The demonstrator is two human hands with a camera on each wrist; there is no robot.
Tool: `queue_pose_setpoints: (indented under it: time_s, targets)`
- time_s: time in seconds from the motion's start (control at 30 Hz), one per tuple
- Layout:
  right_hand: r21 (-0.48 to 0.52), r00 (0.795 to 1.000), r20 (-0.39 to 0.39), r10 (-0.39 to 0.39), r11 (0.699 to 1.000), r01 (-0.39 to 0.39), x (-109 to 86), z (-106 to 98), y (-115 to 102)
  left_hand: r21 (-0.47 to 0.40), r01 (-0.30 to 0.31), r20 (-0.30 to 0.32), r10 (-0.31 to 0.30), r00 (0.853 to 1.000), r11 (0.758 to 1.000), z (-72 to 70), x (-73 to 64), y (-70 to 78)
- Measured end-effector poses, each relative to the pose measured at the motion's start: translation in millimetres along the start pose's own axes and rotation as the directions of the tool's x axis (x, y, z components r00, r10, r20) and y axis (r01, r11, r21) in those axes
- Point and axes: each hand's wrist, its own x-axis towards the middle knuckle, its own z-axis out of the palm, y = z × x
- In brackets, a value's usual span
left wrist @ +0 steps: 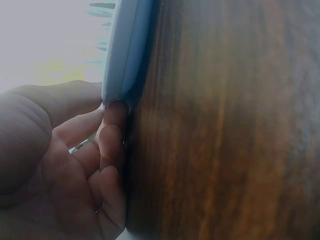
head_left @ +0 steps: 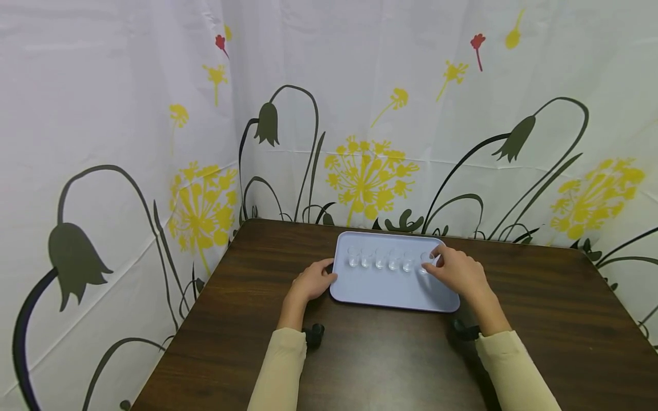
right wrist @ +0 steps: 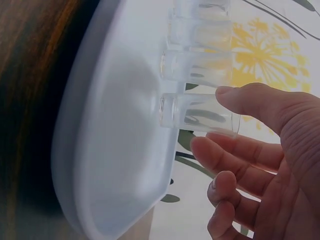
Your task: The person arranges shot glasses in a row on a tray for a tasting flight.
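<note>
A pale blue-lavender tray [head_left: 388, 288] lies on the table, with a row of small clear shot glasses [head_left: 380, 260] standing upright along its back half. At the tray's left end my left hand [head_left: 311, 279] grips the rim. In the left wrist view its thumb is on the tray edge [left wrist: 120, 65] and its fingertips are tucked under. My right hand [head_left: 459, 271] reaches over the right end and pinches the rightmost shot glass [right wrist: 200, 112] near its rim, between thumb and fingers. In the right wrist view that glass stands upright on the tray, its base apparently touching the surface.
The dark wooden table [head_left: 247, 319] extends around the tray on both sides and in front. Behind it hangs a white curtain [head_left: 360, 68] printed with yellow and grey flowers. A dark wrist camera [head_left: 313, 335] sits at the left wrist, and another [head_left: 465, 331] at the right.
</note>
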Motion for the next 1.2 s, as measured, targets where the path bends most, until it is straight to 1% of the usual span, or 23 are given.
queue_pose_setpoints:
  time_s: [0.07, 0.17, 0.2, 0.23, 0.27, 0.3, 0.4, 0.43, 0.47, 0.5, 0.6, 0.7, 0.73, 0.87, 0.9, 0.93, 0.97, 1.0, 1.1, 1.13, 1.17, 1.2]
  targets:
    - [0.001, 1.000, 0.002, 0.000, 1.000, 0.000, 0.7, 1, 0, 0.000, -0.007, -0.005, 0.007, 1.000, 1.000, -0.9, -1.0, 1.1]
    - [-0.001, 1.000, 0.005, 0.000, 1.000, 0.000, 1.3, 2, 0, -0.015, -0.014, -0.009, 0.014, 1.000, 1.000, -9.6, -15.0, 13.7]
    - [-0.003, 1.000, 0.004, 0.000, 1.000, 0.000, 1.3, 2, 0, -0.014, -0.031, -0.012, 0.031, 0.999, 0.999, -9.5, -15.5, 12.7]
    - [-0.004, 1.000, 0.005, 0.000, 1.000, 0.000, 1.5, 3, 0, -0.010, -0.025, -0.013, 0.024, 1.000, 1.000, -10.1, -16.7, 14.2]
    - [-0.005, 1.000, 0.005, 0.000, 1.000, 0.000, 1.5, 3, 0, -0.008, -0.023, -0.014, 0.023, 1.000, 1.000, -9.5, -16.2, 13.8]
    - [-0.006, 1.000, 0.003, -0.001, 1.000, 0.001, 1.5, 4, 0, -0.011, -0.018, -0.011, 0.018, 1.000, 1.000, -7.7, -12.8, 11.7]
    - [-0.005, 1.000, 0.001, -0.002, 1.000, 0.002, 1.5, 5, 0, 0.004, -0.024, -0.010, 0.024, 1.000, 1.000, 3.9, 6.8, -6.6]
    - [-0.003, 1.000, 0.000, 0.001, 1.000, -0.001, 0.8, 6, 0, 0.001, -0.013, -0.005, 0.013, 1.000, 1.000, 4.1, 7.5, -5.7]
    - [-0.004, 1.000, -0.002, 0.004, 1.000, -0.004, 0.1, 5, 0, -0.001, -0.021, -0.001, 0.021, 1.000, 1.000, 5.4, 9.6, -7.4]
    - [-0.003, 1.000, -0.003, 0.008, 1.000, -0.008, -0.6, 5, 1, 0.002, -0.030, 0.000, 0.030, 1.000, 1.000, 6.0, 10.0, -7.3]
    - [-0.005, 1.000, -0.005, 0.021, 1.000, -0.021, -2.0, 4, 2, -0.010, -0.035, 0.001, 0.035, 0.999, 0.999, -2.7, -5.7, 8.3]
    - [-0.004, 0.999, -0.005, 0.033, 0.999, -0.033, -3.8, 3, 4, -0.012, -0.048, -0.001, 0.048, 0.999, 0.999, -6.5, -13.3, 17.5]
    - [-0.005, 0.999, -0.004, 0.037, 0.999, -0.037, -4.9, 3, 5, -0.016, -0.048, 0.002, 0.048, 0.999, 0.999, -6.5, -14.3, 18.8]
    - [-0.001, 0.999, 0.003, 0.051, 0.999, -0.051, -7.6, 3, 7, -0.002, -0.066, 0.004, 0.066, 0.998, 0.998, -2.2, -6.8, 11.6]
    - [-0.002, 0.999, 0.009, 0.053, 0.999, -0.053, -8.0, 3, 7, -0.007, -0.062, 0.009, 0.062, 0.998, 0.998, -3.7, -7.7, 13.4]
    - [-0.004, 0.998, 0.017, 0.056, 0.998, -0.056, -8.6, 2, 8, -0.006, -0.086, 0.004, 0.086, 0.996, 0.996, -2.1, -4.9, 9.7]
    - [-0.004, 0.998, 0.029, 0.056, 0.998, -0.056, -8.2, 2, 8, -0.006, -0.095, -0.002, 0.095, 0.996, 0.995, -3.7, -6.5, 9.8]
    - [-0.003, 0.998, 0.042, 0.056, 0.998, -0.056, -7.5, 2, 7, -0.016, -0.091, 0.002, 0.091, 0.996, 0.996, -7.2, -10.6, 12.6]
    - [0.007, 0.996, 0.080, 0.050, 0.999, -0.050, -5.9, 0, 6, -0.033, -0.091, 0.016, 0.092, 0.996, 0.995, -18.7, -26.9, 19.4]
    - [0.013, 0.995, 0.083, 0.049, 0.999, -0.051, -5.7, -1, 7, -0.037, -0.095, 0.031, 0.096, 0.995, 0.995, -23.1, -31.5, 21.2]
    - [0.021, 0.996, 0.078, 0.049, 0.998, -0.051, -5.5, -3, 7, -0.040, -0.080, 0.058, 0.082, 0.995, 0.996, -30.7, -39.1, 27.8]
    - [0.030, 0.996, 0.070, 0.050, 0.998, -0.052, -5.8, -5, 8, -0.031, -0.074, 0.083, 0.076, 0.994, 0.997, -37.7, -43.9, 31.0]
